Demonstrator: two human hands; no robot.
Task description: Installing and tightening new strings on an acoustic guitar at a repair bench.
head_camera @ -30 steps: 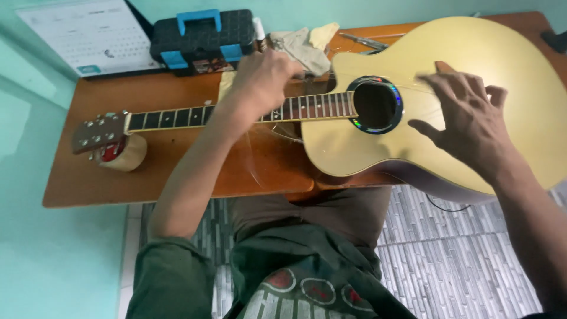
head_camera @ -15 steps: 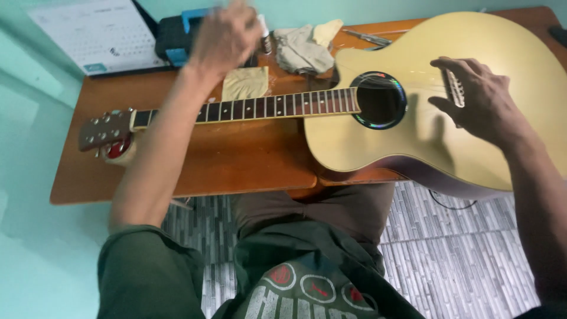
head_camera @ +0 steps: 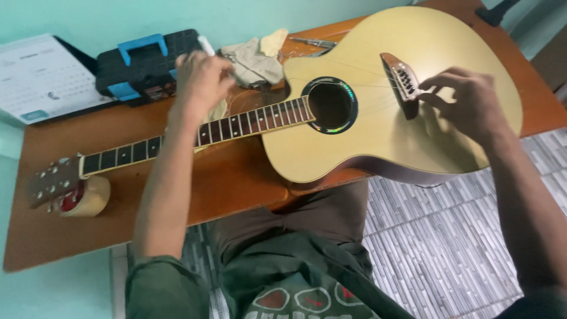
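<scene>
Head view, the only one: an acoustic guitar (head_camera: 378,118) lies face up across a brown wooden desk (head_camera: 236,177), body to the person's right and hanging partly over the front edge, neck running left, headstock (head_camera: 53,183) propped on a roll of tape (head_camera: 88,198).

Right hand (head_camera: 466,103) sits on the guitar top at the bridge (head_camera: 401,80), fingers curled in and pinched at the bridge pins; looks like a pin or a string end is between the fingertips, too small to tell which. A thin string (head_camera: 354,68) runs slack from the bridge toward the upper bout.

Left hand (head_camera: 201,80) is raised above the neck (head_camera: 236,127) near the upper frets, fingers loosely closed; blurred, so cannot tell whether it holds anything, possibly the far end of the string.

Behind it: a black toolbox with blue handle (head_camera: 144,65), a crumpled beige cloth (head_camera: 257,62), a small metal tool (head_camera: 313,42), and a desk calendar (head_camera: 41,77) at far left.

Judgement: string work at the bridge, most strings off. Next move likely needs the right fingertips steady on the pin and the loose string kept from tangling.
</scene>
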